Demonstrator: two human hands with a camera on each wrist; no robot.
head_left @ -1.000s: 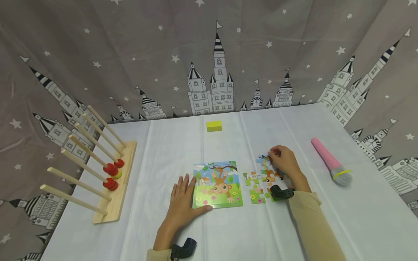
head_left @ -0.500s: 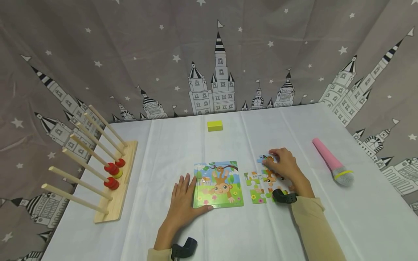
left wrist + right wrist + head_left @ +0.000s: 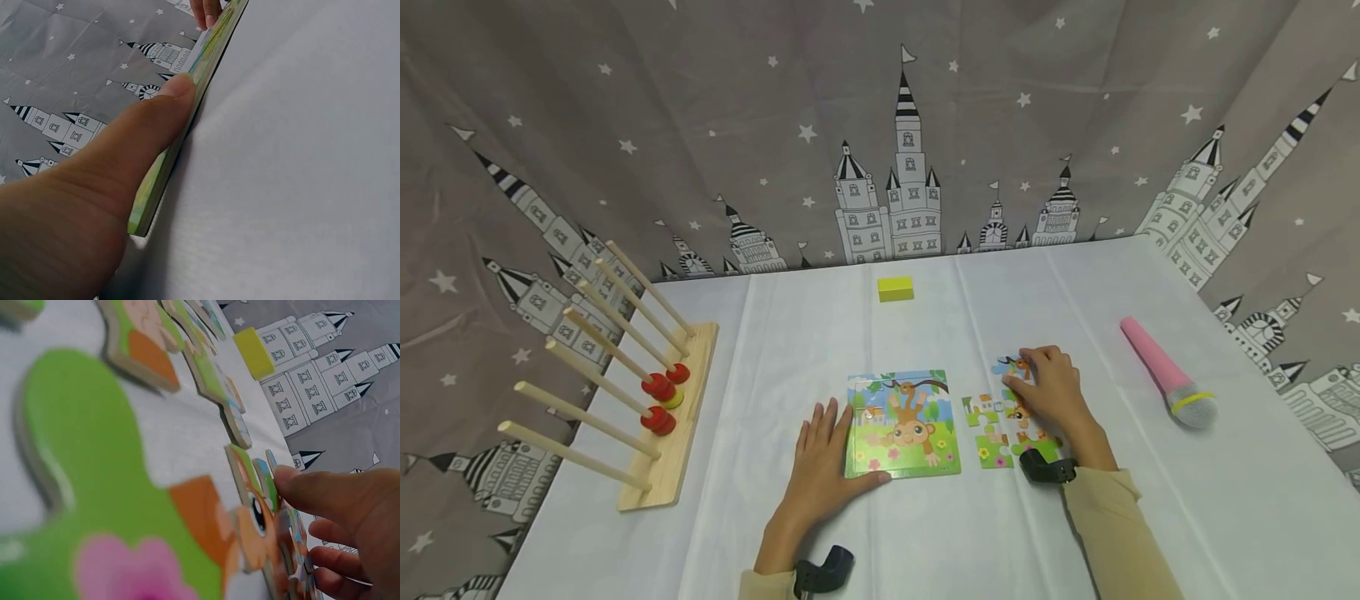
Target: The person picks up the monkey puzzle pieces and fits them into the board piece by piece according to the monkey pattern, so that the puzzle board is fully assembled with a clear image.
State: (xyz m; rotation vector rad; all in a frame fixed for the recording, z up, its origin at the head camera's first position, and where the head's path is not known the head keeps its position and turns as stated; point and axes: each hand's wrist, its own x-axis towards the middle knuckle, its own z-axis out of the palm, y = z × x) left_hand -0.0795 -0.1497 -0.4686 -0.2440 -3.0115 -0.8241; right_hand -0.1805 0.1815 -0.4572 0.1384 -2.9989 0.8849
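Note:
My left hand rests with straight fingers along the left side of a monkey picture puzzle board. Its thumb lies over the front edge of the board, which shows as a thick edge in the left wrist view. To the board's right, several loose jigsaw pieces lie laid out in rows, partly joined. My right hand is over the far right of these, its thumb and fingertips pinching a puzzle piece with a branch and orange tail on it. The hand hides some pieces beneath.
A wooden peg stand with red and yellow rings stands on the left. A yellow block lies toward the back, and a pink toy microphone at the right. A grey castle-print curtain hangs behind the white table.
My right thumb has come into view on the near side of the far pieces, and the hand has shifted slightly toward me. My left hand stays at the board.

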